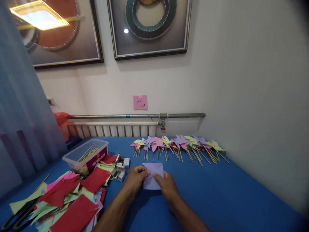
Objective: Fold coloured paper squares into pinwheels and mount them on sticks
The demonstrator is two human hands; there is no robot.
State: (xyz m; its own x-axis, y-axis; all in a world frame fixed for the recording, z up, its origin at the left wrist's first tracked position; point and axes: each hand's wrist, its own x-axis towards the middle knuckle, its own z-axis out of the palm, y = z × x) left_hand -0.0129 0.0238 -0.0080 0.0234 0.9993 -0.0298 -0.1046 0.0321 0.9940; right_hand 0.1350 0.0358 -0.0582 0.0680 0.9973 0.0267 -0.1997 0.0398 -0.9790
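Note:
A square sheet of purple paper (152, 184) with crease lines is held up just above the blue table, in the middle of the head view. My left hand (137, 177) pinches its left side, thumb on the front. From the right, my right hand (167, 184) grips the other side, its thumb pressed near the sheet's middle. Left of my left hand lie small open cardboard boxes (118, 174) with shiny little pieces inside, too small to name. Beyond the sheet, a row of finished paper pinwheels (178, 141) on wooden sticks lies across the table.
On the left, a heap of coloured paper pieces (74, 212) spreads over the blue tabletop (217, 199), with scissors (19, 216) at its edge. Behind it stands a clear plastic box (84, 154) holding sticks. A radiator and pipe (108, 116) run along the wall; a curtain (24, 122) hangs left.

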